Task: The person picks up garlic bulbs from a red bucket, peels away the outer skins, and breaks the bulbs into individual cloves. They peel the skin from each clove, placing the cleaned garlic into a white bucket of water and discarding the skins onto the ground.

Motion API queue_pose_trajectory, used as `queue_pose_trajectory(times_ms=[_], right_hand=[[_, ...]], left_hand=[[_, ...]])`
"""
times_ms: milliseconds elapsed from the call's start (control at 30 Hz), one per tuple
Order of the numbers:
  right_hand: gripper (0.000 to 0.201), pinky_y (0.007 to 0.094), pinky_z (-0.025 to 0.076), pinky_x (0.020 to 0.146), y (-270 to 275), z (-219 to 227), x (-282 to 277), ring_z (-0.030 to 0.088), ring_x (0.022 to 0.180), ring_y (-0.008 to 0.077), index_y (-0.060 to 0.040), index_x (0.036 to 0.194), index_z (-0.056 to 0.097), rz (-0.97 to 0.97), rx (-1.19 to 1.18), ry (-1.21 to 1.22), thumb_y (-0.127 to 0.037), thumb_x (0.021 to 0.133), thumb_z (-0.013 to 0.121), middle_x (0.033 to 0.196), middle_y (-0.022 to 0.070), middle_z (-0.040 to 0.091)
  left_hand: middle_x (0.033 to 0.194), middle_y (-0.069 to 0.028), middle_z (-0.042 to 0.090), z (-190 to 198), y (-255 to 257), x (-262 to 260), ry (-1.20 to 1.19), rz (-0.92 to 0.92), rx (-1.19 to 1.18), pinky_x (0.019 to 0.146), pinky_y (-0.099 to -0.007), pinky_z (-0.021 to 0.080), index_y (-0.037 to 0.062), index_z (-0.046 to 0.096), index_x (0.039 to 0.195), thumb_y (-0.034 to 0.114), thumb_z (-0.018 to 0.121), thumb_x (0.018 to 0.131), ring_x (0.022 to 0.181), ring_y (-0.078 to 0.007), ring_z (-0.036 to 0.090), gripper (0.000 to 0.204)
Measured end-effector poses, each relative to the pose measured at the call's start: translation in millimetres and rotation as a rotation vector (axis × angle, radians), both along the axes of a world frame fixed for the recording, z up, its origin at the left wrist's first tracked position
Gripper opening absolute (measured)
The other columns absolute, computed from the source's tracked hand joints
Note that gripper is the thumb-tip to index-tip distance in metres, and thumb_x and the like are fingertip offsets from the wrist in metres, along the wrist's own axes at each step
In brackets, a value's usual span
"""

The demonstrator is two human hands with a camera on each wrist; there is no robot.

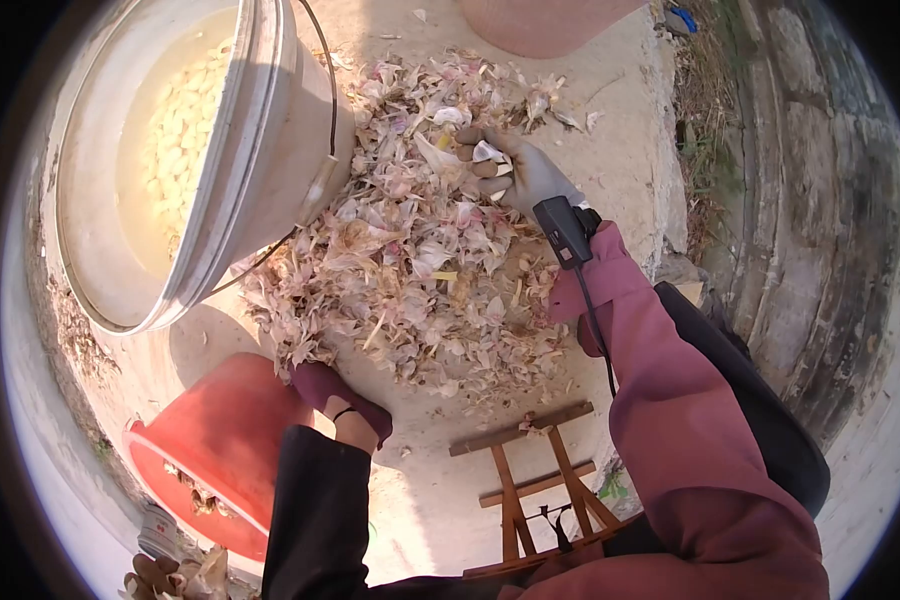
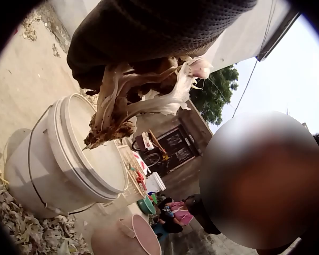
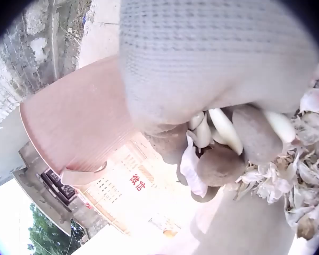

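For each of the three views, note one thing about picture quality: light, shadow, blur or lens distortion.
Head view: fisheye lens bends the white bucket and edges; hard sunlight throws sharp shadows on the concrete. Left wrist view: the gloved left hand is dark against bright sky; a round blurred patch sits at right. Right wrist view: the right hand is too close, soft and overexposed, with washed-out garlic cloves.

Gloved right hand [image 3: 223, 106] — garlic cloves [image 3: 223, 130] pinched

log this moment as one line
left hand: grips garlic stalks | right hand: holds peeled cloves over skin pile
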State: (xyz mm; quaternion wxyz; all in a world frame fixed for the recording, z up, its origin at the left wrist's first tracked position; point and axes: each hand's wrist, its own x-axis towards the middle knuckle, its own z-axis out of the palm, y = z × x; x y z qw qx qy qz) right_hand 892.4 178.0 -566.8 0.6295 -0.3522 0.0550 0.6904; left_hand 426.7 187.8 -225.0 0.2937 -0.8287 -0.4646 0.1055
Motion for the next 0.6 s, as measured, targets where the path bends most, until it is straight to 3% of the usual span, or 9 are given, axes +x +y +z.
queue_pose_trajectory(times_ms=[100,167,300,367,500,600], right_hand=[[0.042,0.0166,0.033,0.05,-10,-12,7,0.043,0.067,0.0066,0.0052,0.131,0.05,0.06,0.059,0.083,-0.028,0.109,0.038,0.102,0.007,0.053],[0.042,0.0167,0.031,0.05,-16,-12,5,0.042,0.067,0.0068,0.0058,0.136,0.047,0.27,-0.026,-0.346,-0.023,0.108,0.034,0.101,0.0066,0.051],[0.041,0.0178,0.028,0.048,-18,-4,3,0.038,0.065,0.0054,0.0052,0.138,0.047,0.185,-0.086,-0.116,-0.018,0.106,0.034,0.097,0.0036,0.048],[0.04,0.0186,0.023,0.046,-21,-2,-2,0.032,0.059,0.0038,0.0033,0.137,0.048,0.265,-0.045,-0.328,-0.014,0.104,0.036,0.083,-0.002,0.045],[0.04,0.0201,0.019,0.046,-21,11,-1,0.026,0.053,0.0034,0.0013,0.139,0.048,0.207,-0.227,-0.234,-0.016,0.104,0.037,0.071,-0.0075,0.036],[0.042,0.0219,0.018,0.045,-27,34,-11,0.022,0.049,0.004,-0.0005,0.141,0.046,0.341,-0.257,-0.452,-0.02,0.105,0.039,0.065,-0.0096,0.029]], left_hand=[[0.135,-0.0183,0.052,1,-4,-4,-0.026,0.016,-0.004,0.106,-0.0519,0.042,0.0072,0.047,0.14,0.039,0.064,0.092,0.121,-0.034,0.055,0.059],[0.135,-0.0184,0.052,3,-7,-6,-0.04,0.028,-0.003,0.106,-0.0517,0.043,0.0071,0.047,0.14,0.039,0.065,0.092,0.121,-0.0339,0.055,0.06],[0.135,-0.0185,0.052,4,-13,-9,-0.068,0.052,-0.01,0.106,-0.0514,0.043,0.0068,0.047,0.14,0.039,0.065,0.092,0.121,-0.0339,0.055,0.06],[0.135,-0.0185,0.052,5,-14,-10,-0.085,0.059,-0.012,0.106,-0.0513,0.043,0.0067,0.047,0.14,0.039,0.065,0.092,0.121,-0.0339,0.055,0.061],[0.136,-0.0186,0.052,7,-18,-12,-0.121,0.079,-0.012,0.106,-0.0509,0.043,0.0065,0.047,0.14,0.039,0.066,0.092,0.121,-0.0338,0.055,0.061],[0.136,-0.0187,0.052,12,-21,-17,-0.151,0.097,-0.002,0.106,-0.0507,0.043,0.0063,0.047,0.141,0.038,0.066,0.092,0.121,-0.0338,0.055,0.062]])
